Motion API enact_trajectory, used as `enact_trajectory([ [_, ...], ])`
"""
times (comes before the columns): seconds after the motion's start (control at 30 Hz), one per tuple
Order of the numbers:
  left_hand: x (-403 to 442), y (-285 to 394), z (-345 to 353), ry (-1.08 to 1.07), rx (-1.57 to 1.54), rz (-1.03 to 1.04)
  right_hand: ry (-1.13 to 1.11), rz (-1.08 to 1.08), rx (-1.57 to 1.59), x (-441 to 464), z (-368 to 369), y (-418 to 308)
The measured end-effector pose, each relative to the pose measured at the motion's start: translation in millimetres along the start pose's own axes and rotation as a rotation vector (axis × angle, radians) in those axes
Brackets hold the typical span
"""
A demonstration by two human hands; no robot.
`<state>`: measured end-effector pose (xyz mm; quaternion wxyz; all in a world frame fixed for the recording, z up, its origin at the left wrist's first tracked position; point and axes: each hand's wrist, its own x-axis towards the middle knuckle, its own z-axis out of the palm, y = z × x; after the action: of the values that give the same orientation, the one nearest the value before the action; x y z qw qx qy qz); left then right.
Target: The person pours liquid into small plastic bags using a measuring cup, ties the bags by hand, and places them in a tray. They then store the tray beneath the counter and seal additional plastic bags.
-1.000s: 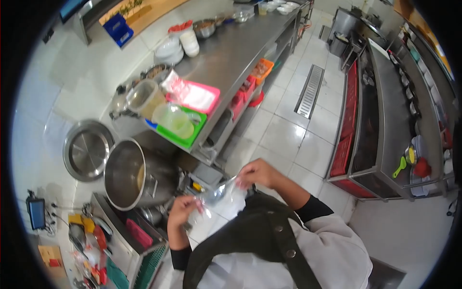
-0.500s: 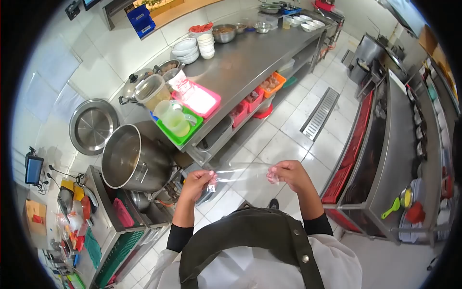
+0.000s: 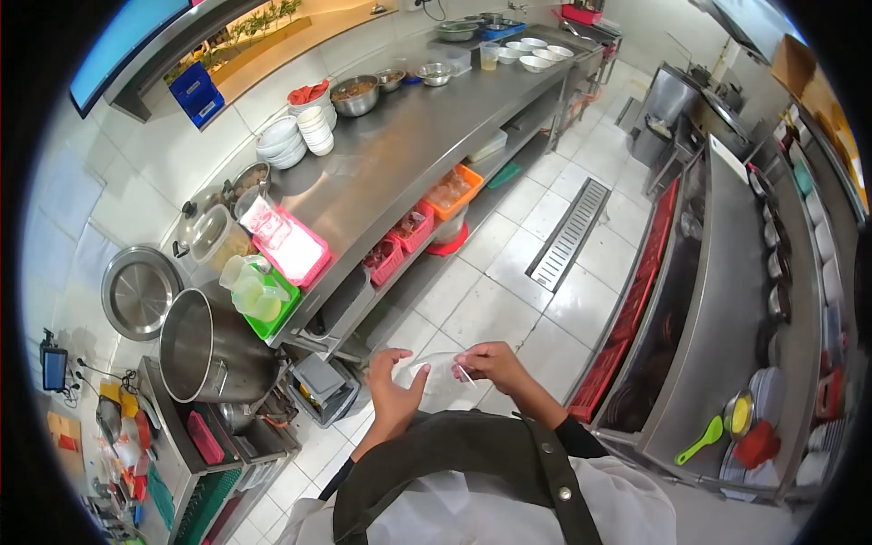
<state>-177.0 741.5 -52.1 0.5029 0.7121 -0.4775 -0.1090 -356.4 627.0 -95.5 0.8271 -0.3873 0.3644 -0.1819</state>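
Observation:
In front of the apron (image 3: 436, 445), a thin, see-through plastic sheet (image 3: 440, 377) hangs between my two hands. My right hand (image 3: 498, 371) pinches its right side, where a narrow white edge pokes out below the fingers. My left hand (image 3: 395, 395) is at the sheet's left side with thumb and fingers spread apart. Whether the left fingers touch the plastic is hard to make out. Whether the sheet is a bag or a single layer cannot be told.
A steel counter (image 3: 391, 150) on the left carries a pink tray (image 3: 313, 263), a green tray (image 3: 289, 304) and bowls. A big steel pot (image 3: 195, 350) stands nearer. Beneath are crates of food (image 3: 454, 189). To the right, another counter (image 3: 718, 309) holds a green spoon (image 3: 699, 442).
My hands have come closer together and the stretched plastic has gone slack. My left fingers have opened from a pinch. The view has shifted, with the left counter now lower and further left.

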Motion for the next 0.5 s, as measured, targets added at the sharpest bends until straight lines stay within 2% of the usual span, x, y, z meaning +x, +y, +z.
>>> enact_trajectory([
  [0.07, 13.4, 2.4, 0.3, -0.016, 0.13, 0.092, -0.034, 0.021, 0.001, 22.2, 3.2, -6.8],
  [0.2, 35.1, -10.7, 5.2, -0.244, -0.119, -0.238, -0.107, 0.035, -0.068, 73.0, 21.9, -15.6],
  [0.27, 51.4, -27.7, 9.6, -0.255, -0.148, -0.263, -0.139, -0.014, -0.181, 105.4, 29.4, -13.2],
  [0.3, 63.4, -32.8, 8.5, -0.251, -0.166, -0.273, -0.126, -0.037, -0.109, 115.7, 40.4, -20.2],
  [0.4, 104.2, -49.7, -1.8, -0.26, -0.189, -0.314, -0.106, -0.032, -0.19, 152.7, 60.2, -43.8],
  [0.5, 153.3, -68.8, -9.7, -0.298, -0.296, -0.422, -0.045, -0.077, -0.051, 180.7, 85.4, -74.0],
])
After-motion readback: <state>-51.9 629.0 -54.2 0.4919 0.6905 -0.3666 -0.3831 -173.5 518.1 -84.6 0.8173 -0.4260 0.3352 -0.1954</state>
